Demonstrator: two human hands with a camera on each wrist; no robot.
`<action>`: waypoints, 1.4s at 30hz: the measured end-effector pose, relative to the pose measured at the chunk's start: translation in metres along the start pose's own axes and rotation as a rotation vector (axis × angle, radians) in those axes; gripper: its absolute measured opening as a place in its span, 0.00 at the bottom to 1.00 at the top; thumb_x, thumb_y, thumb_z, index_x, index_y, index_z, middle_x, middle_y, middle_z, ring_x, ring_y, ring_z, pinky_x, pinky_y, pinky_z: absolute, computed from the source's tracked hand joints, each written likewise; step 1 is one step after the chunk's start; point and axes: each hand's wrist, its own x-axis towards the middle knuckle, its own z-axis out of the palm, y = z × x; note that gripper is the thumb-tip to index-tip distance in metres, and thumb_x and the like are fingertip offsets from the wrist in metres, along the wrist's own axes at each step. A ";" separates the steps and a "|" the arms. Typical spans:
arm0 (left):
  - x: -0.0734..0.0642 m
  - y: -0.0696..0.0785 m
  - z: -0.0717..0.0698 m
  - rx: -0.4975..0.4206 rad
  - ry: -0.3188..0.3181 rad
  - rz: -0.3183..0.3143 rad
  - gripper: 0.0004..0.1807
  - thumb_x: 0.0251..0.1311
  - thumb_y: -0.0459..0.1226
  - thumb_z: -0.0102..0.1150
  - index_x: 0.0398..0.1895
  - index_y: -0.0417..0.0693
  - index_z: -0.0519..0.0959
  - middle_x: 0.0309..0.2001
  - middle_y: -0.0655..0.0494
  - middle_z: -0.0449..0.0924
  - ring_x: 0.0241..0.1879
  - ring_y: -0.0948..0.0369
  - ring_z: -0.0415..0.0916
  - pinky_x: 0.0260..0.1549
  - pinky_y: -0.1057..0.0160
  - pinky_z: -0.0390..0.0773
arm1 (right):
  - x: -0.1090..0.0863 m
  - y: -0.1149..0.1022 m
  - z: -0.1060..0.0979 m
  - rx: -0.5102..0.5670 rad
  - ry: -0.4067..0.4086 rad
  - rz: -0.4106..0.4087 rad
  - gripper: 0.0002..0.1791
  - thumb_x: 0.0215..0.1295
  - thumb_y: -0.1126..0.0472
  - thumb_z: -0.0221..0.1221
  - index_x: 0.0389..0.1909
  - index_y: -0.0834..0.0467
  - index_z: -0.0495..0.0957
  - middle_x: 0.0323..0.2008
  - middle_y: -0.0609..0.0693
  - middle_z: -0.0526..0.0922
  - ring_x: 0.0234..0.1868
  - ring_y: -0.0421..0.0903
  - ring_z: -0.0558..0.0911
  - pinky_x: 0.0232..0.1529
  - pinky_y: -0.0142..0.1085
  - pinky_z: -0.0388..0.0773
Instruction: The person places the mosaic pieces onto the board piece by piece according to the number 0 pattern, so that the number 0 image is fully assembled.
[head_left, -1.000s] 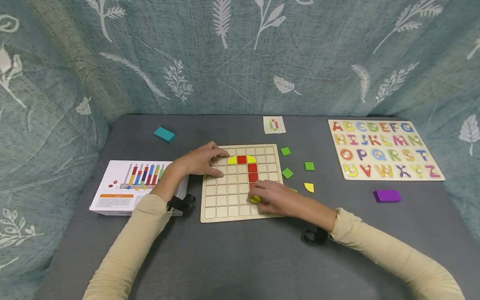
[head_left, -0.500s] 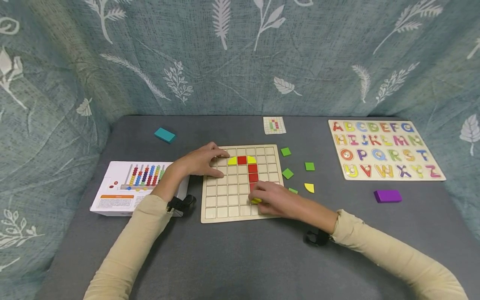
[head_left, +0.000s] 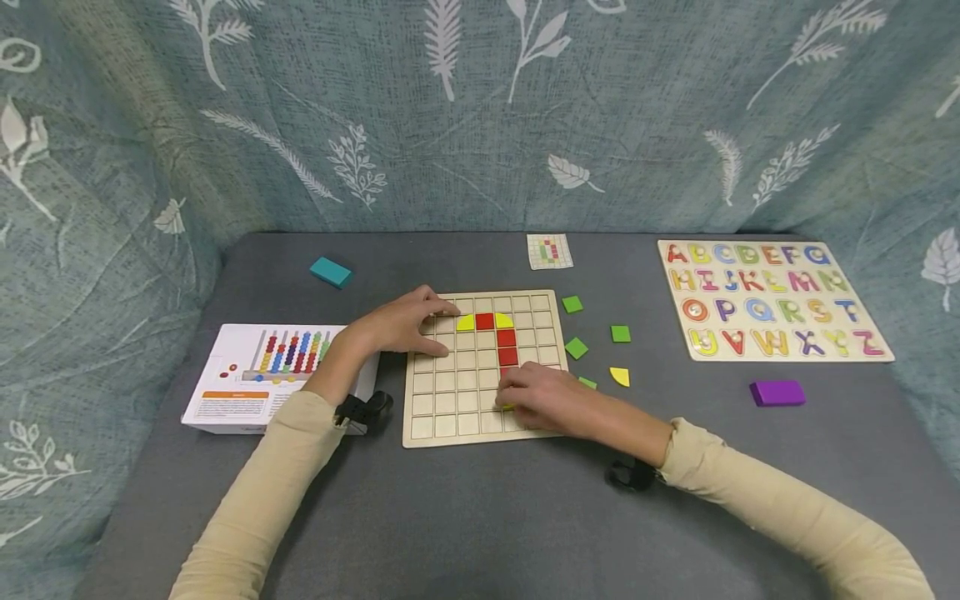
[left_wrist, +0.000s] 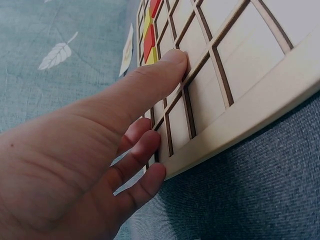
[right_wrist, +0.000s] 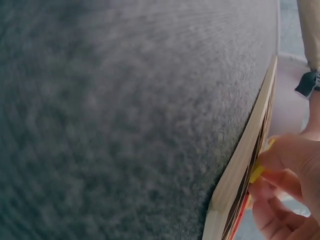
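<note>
A wooden grid board (head_left: 446,404) lies flat on the table. In its upper part, a red square tile (head_left: 485,322) sits between two yellow quarter-round tiles (head_left: 466,322). Several red tiles (head_left: 507,356) run down a column toward my right hand (head_left: 551,402). That hand pinches a yellow tile (right_wrist: 256,172) between thumb and fingers, right at the board's surface below the red column; the hand mostly hides the tile in the head view. My left hand (head_left: 405,322) rests on the board's left side, thumb (left_wrist: 167,70) on the grid and fingers along the edge.
Right of the board lie several green square tiles (head_left: 620,334) and a yellow quarter-round tile (head_left: 619,377). A pattern card (head_left: 550,252) is behind it. Around are an alphabet puzzle (head_left: 776,300), a purple block (head_left: 777,393), a teal block (head_left: 330,272) and an abacus box (head_left: 240,375).
The yellow tile in my right hand has gone lower toward the board and shows less under the fingers. My left hand stays in place.
</note>
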 end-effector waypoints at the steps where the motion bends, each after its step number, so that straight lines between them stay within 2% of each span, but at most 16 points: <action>1: 0.000 0.000 0.000 0.000 0.001 0.003 0.34 0.58 0.44 0.67 0.68 0.53 0.69 0.52 0.50 0.64 0.47 0.55 0.64 0.46 0.55 0.67 | 0.000 0.000 0.000 -0.023 0.003 0.002 0.11 0.59 0.68 0.62 0.40 0.50 0.83 0.41 0.44 0.82 0.42 0.42 0.79 0.43 0.34 0.78; 5: 0.001 0.001 -0.002 -0.004 0.008 0.022 0.33 0.59 0.43 0.67 0.68 0.51 0.69 0.51 0.48 0.64 0.46 0.54 0.64 0.46 0.55 0.67 | 0.000 0.002 -0.001 -0.098 0.045 -0.001 0.11 0.58 0.67 0.65 0.38 0.49 0.84 0.39 0.43 0.83 0.40 0.41 0.79 0.40 0.32 0.77; 12: 0.002 0.003 -0.004 -0.005 0.009 0.021 0.33 0.59 0.43 0.67 0.68 0.52 0.69 0.51 0.49 0.64 0.47 0.54 0.64 0.46 0.55 0.67 | 0.001 0.004 -0.004 -0.144 0.081 -0.013 0.10 0.58 0.66 0.66 0.38 0.48 0.84 0.37 0.41 0.84 0.37 0.40 0.79 0.37 0.31 0.77; 23: 0.002 0.002 -0.003 -0.006 0.014 0.019 0.33 0.58 0.43 0.67 0.68 0.52 0.69 0.51 0.49 0.64 0.46 0.54 0.64 0.46 0.55 0.66 | 0.003 0.004 -0.006 -0.145 0.034 0.011 0.09 0.59 0.65 0.65 0.39 0.49 0.83 0.39 0.42 0.84 0.37 0.41 0.80 0.37 0.32 0.77; 30: 0.002 0.003 -0.002 0.002 0.016 0.016 0.34 0.58 0.44 0.68 0.68 0.52 0.69 0.51 0.49 0.64 0.47 0.54 0.64 0.45 0.55 0.67 | 0.001 0.002 -0.008 -0.179 0.005 -0.015 0.07 0.58 0.67 0.65 0.34 0.51 0.83 0.37 0.43 0.84 0.38 0.40 0.80 0.39 0.32 0.78; 33: 0.002 0.003 -0.001 0.000 0.014 0.013 0.34 0.58 0.44 0.68 0.68 0.52 0.69 0.51 0.49 0.64 0.47 0.54 0.64 0.45 0.56 0.67 | -0.001 -0.001 -0.008 -0.204 -0.012 -0.042 0.06 0.60 0.66 0.64 0.35 0.52 0.83 0.39 0.43 0.83 0.40 0.41 0.80 0.42 0.32 0.79; 36: 0.001 0.002 -0.001 0.000 0.010 0.009 0.34 0.58 0.44 0.68 0.68 0.52 0.69 0.51 0.49 0.64 0.47 0.54 0.64 0.45 0.56 0.67 | -0.003 -0.002 -0.004 -0.219 0.005 -0.054 0.06 0.61 0.64 0.64 0.38 0.53 0.83 0.40 0.43 0.83 0.42 0.42 0.80 0.44 0.33 0.79; 42: 0.000 0.001 0.000 0.010 0.011 0.013 0.34 0.58 0.44 0.68 0.68 0.52 0.69 0.50 0.49 0.65 0.45 0.55 0.64 0.44 0.56 0.66 | -0.007 -0.007 0.000 -0.265 0.005 -0.054 0.09 0.61 0.61 0.64 0.42 0.53 0.84 0.42 0.43 0.84 0.44 0.42 0.81 0.46 0.33 0.79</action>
